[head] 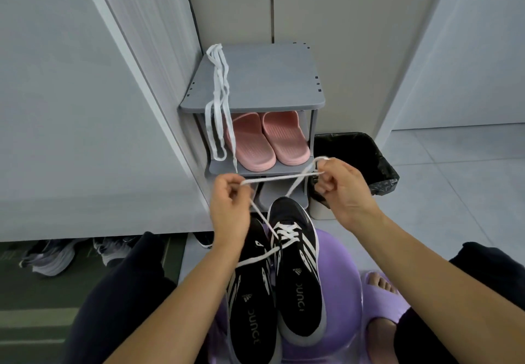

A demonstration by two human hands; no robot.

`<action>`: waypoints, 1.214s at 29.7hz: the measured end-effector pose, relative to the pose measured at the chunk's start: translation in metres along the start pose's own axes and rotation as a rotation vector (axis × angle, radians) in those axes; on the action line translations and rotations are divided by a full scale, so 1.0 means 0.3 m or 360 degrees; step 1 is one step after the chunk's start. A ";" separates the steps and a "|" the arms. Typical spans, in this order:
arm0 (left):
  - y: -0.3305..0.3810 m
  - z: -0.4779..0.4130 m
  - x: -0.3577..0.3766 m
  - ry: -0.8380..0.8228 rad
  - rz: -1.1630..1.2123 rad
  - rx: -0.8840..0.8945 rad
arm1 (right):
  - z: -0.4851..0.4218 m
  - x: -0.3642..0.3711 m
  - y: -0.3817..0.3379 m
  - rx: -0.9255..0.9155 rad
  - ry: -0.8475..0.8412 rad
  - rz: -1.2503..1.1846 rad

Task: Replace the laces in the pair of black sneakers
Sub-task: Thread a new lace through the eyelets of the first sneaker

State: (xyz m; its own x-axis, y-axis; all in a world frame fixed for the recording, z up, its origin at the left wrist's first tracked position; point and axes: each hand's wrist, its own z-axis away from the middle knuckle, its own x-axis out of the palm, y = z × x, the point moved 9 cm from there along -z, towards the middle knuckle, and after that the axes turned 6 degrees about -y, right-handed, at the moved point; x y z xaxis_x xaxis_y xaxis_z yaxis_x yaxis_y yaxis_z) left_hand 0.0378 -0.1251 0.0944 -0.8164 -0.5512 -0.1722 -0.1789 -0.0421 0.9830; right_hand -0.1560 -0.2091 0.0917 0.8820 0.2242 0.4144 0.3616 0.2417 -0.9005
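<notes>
Two black sneakers with white stripes lie side by side on a purple stool (335, 255) between my knees. The right sneaker (298, 267) has a white lace (272, 179) crossed through its lower eyelets. The left sneaker (250, 304) shows no lacing. My left hand (228, 207) pinches one end of that lace above the shoes. My right hand (341, 187) grips the other end, and the two strands cross between my hands. A second white lace (218, 99) hangs from the top of the grey shoe rack (270, 79).
Pink slippers (267, 139) sit on the rack's upper shelf. A bin with a black liner (355, 159) stands right of the rack. Grey sneakers (51, 255) lie under the cabinet at left. My foot in a purple slipper (386, 290) is at lower right.
</notes>
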 end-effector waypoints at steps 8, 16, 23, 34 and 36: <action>-0.042 -0.109 -0.242 0.0487 0.0436 -0.0216 | -0.002 -0.134 0.051 0.0199 0.0218 -0.0026; 0.065 0.059 0.107 -0.0831 -0.0577 0.0213 | 0.044 0.047 0.090 0.0105 -0.0252 0.0525; -0.063 0.039 0.108 -0.0933 -0.0496 -0.0289 | 0.047 0.078 0.065 0.0088 -0.0312 0.0706; -0.052 0.035 0.076 -0.1167 -0.0836 -0.0191 | 0.067 0.060 0.097 0.0172 -0.0401 0.1060; -0.032 0.085 0.142 -0.1272 -0.0408 -0.0268 | 0.087 0.106 0.108 0.0155 -0.0533 0.1125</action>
State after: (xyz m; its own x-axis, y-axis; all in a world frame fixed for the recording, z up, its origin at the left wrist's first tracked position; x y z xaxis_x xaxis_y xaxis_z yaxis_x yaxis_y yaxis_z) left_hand -0.0095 -0.1269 0.0759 -0.9150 0.2429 -0.3220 -0.3788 -0.2434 0.8929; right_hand -0.1241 -0.1696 0.0792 0.7494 0.6244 -0.2204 -0.2928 0.0138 -0.9561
